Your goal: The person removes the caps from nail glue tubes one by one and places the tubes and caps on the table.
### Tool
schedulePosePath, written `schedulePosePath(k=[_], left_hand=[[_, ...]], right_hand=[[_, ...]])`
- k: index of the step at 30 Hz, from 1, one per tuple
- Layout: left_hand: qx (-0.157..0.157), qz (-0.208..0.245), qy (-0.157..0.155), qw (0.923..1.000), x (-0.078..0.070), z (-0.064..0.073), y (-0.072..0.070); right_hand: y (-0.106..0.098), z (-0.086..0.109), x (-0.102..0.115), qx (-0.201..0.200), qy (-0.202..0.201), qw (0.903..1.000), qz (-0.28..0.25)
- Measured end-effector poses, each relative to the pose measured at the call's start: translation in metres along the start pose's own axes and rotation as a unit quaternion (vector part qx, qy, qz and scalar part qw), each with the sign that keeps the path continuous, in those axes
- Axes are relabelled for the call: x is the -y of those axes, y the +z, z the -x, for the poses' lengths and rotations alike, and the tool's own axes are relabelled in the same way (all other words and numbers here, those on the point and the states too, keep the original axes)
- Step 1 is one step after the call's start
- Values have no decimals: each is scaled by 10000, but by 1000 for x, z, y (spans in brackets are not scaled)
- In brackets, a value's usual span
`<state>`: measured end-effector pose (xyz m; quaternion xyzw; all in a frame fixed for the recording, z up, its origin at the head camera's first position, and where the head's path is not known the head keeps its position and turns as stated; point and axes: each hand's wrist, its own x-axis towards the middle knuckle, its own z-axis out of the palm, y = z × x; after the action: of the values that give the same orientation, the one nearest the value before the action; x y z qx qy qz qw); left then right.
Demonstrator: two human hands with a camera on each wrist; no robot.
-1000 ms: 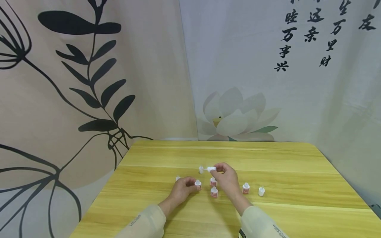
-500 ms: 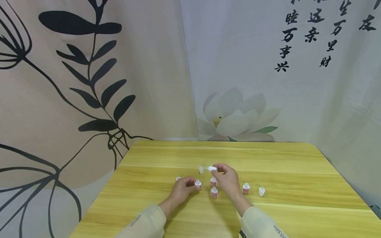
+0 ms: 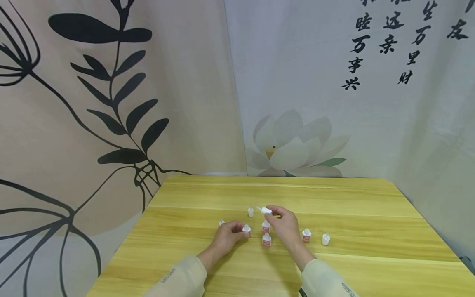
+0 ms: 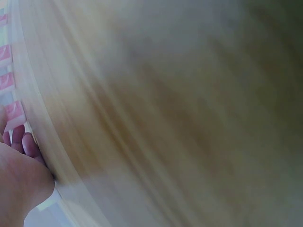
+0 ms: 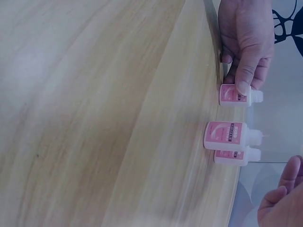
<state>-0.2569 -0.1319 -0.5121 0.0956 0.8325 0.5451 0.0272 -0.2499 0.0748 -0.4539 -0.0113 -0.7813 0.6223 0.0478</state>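
My left hand (image 3: pixel 225 240) holds a small white bottle (image 3: pixel 246 232) with a pink label, upright on the table. In the right wrist view, the thumb lies across this bottle's label (image 5: pixel 233 94). Between thumb and fingers of my right hand (image 3: pixel 285 226) is a white cap (image 3: pixel 266 210) with a thin stem pointing up and left. Two more pink-labelled bottles stand between the hands, one behind the other: the rear bottle (image 3: pixel 266 227) and the front bottle (image 3: pixel 266 240). In the right wrist view the held cap is out of sight.
Behind the hands stands a white cap (image 3: pixel 250 212). Another white piece (image 3: pixel 221 222) shows partly beyond the left hand. To the right are a pink-labelled bottle (image 3: pixel 306 236) and a white cap (image 3: pixel 325 239). A printed curtain hangs behind the wooden table (image 3: pixel 352 198).
The cap in my right hand has tilted, its stem rising from nearly level to slanting up-left, and it has shifted slightly right, away from the standing cap. The left hand has stayed still.
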Motion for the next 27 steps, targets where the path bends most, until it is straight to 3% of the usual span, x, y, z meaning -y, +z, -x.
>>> schedulePosePath(k=[27], left_hand=[[10, -16, -107, 9999, 2, -2, 1]], right_hand=[[0, 0, -7, -175, 21, 9998, -10]])
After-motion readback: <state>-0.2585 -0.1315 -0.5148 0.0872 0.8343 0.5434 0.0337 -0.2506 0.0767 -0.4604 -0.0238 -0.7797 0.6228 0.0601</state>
